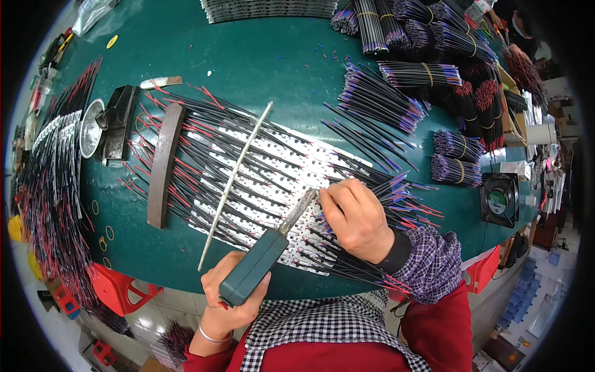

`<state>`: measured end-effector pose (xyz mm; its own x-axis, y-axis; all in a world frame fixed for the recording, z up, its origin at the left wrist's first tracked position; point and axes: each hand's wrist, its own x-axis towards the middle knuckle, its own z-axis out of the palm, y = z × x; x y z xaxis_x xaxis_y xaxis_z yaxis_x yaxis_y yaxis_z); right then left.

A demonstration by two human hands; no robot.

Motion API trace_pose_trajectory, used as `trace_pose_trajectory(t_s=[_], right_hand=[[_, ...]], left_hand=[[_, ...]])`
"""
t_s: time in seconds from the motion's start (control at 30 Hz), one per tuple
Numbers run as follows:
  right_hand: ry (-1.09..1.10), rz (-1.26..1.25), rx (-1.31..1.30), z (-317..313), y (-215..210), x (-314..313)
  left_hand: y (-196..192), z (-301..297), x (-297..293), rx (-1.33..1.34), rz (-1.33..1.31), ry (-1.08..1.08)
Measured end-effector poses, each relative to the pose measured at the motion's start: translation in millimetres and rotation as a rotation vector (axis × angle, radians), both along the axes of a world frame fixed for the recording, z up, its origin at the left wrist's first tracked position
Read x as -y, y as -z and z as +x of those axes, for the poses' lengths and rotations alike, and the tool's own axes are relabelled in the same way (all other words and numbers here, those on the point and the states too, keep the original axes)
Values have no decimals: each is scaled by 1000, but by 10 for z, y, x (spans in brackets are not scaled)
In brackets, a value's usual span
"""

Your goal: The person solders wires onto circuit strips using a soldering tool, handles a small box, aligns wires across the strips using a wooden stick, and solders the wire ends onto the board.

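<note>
My left hand is wrapped round the boxy dark green handle of a soldering iron. The iron's metal shaft slants up and right over a panel of white circuit boards. Just right of the tip, my right hand is closed in a pinch at the panel; what its fingertips hold is hidden, though black wires with blue and red ends lie around it. Rows of black wires cross the panel. A pale thin rod and a brown bar lie across those wires on the left.
Banded bundles of black wires are heaped at the back right, above a small black fan. To the left stand a round metal dish and a black holder. Wired boards hang over the table's left edge. Red stools stand below.
</note>
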<state>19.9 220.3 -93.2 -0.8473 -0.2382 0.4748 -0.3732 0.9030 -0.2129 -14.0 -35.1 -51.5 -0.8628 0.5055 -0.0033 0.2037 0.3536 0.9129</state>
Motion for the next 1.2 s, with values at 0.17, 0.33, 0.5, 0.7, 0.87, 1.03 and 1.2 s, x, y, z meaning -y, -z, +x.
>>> trace_pose_trajectory(t_s=[0.17,0.33,0.5,0.7,0.87,1.03,1.2], right_hand=[[9,-29,65,10,-10,40],[17,5,9,22,-5,3],[14,-18,93,44,-90,-37],[75,25,-1,246,-781,-458],[361,92,10,171,-1519,-143],[98,203,262,128,-1044,88],[154,-89,111,169,-132,72]], left_hand=[[-49,-37,45,-1,-64,9],[-390,-170,656,-428,-390,-376],[-1243,-507,2394,-332,54,-695],[-1317,-351,2537,-466,-122,-528],[-829,-168,1870,-97,437,-554],[-296,-54,864,169,602,-539],[-157,182,462,416,448,-378]])
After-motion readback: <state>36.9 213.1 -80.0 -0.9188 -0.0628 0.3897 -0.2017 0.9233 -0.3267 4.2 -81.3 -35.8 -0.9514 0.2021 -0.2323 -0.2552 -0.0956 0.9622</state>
